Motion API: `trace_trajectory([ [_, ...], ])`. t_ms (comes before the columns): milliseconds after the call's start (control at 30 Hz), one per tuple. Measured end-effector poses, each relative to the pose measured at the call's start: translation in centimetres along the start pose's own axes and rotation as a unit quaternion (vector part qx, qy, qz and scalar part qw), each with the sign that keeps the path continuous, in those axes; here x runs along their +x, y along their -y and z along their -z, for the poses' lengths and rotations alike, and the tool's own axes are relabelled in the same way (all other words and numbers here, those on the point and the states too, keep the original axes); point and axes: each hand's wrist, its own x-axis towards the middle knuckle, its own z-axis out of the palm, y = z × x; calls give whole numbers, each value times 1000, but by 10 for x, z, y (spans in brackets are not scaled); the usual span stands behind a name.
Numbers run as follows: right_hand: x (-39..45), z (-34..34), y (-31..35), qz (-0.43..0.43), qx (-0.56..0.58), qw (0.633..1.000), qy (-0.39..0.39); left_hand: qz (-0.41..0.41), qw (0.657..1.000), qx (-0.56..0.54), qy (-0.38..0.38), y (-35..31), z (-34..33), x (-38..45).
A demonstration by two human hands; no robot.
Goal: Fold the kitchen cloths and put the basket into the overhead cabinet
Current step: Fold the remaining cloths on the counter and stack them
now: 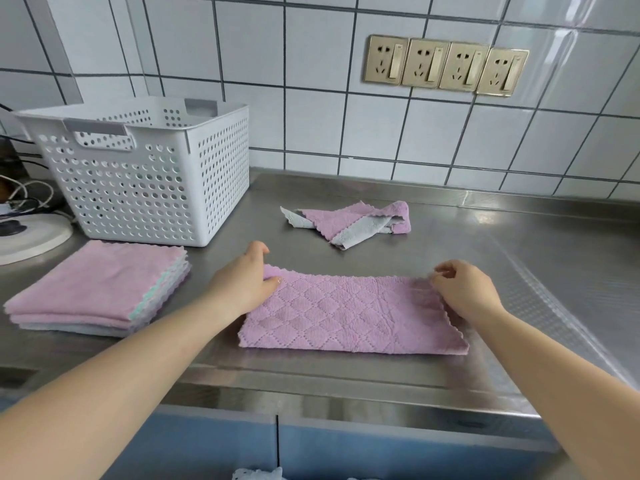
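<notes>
On the steel counter (450, 230) my left hand (247, 282) and right hand (462, 292) each pinch a far corner of the pink cloth (349, 315), the folded stack (97, 289) lies left, and farther stand the crumpled cloth (349, 221) and white basket (145, 168).

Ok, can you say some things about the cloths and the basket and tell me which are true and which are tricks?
1. The white basket stands on the counter. True.
2. The left hand and the right hand each hold an end of the pink cloth. True.
3. The stack of folded cloths is inside the basket. False: it lies on the counter in front of the basket.
4. No cloth is left unfolded. False: a crumpled pink and grey cloth lies behind the hands.
</notes>
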Motion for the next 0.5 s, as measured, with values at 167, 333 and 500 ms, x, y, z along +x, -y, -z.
trace_trajectory([
  [167,-26,-13,33,178,-79,981,17,-139,985,89,-51,-24,-4,-13],
  [333,-72,-62,69,267,-204,934,120,-214,972,77,59,-67,-38,-37],
  [500,-73,-64,43,270,-237,928,100,-148,977,133,82,-60,-40,-47],
])
